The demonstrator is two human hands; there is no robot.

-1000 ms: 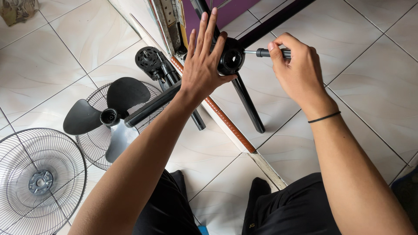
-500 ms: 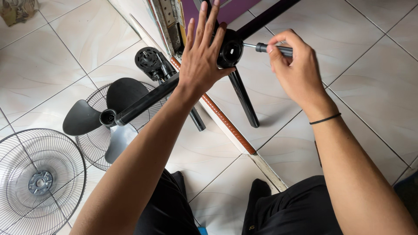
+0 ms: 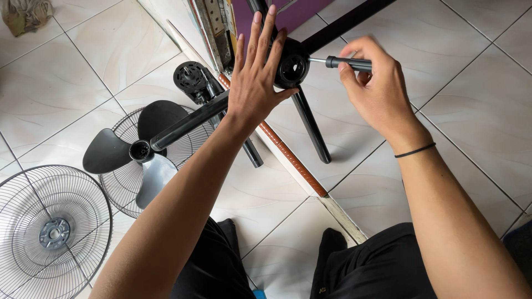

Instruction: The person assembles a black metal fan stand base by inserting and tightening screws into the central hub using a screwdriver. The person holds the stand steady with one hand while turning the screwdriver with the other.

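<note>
Change: since the frame half a second back the black hub point(image 3: 292, 67) sits a touch lower and nearer the left palm; the screwdriver point(image 3: 348, 63) lies almost where it lay; the fan parts on the left sit slightly further right in view

Hub: round black joint of the fan base, held up above the tiled floor point(image 3: 476, 111); black tube legs point(image 3: 311, 126) run out from it, one toward the person, one up to the right, one down to the left across the blade

Left hand: left hand point(image 3: 256, 83) flat and spread, fingers straight, palm pressed against the hub's left side; it steadies, it does not clasp

Right hand: right hand point(image 3: 376, 88) curled around the screwdriver's dark handle; the metal shank points left and its tip meets the hub; a thin black band circles the wrist

Near: a brown-striped strip point(image 3: 291, 158) lies on the floor under the legs; the black motor housing point(image 3: 191, 77) rests just left of the left hand

Further left: grey three-blade fan blade point(image 3: 119, 152) lies on one wire grille point(image 3: 124, 188); a second wire grille point(image 3: 33, 227) lies beside it, near the lower left corner

Bottom: the person's black trousers point(image 3: 377, 266)
</note>
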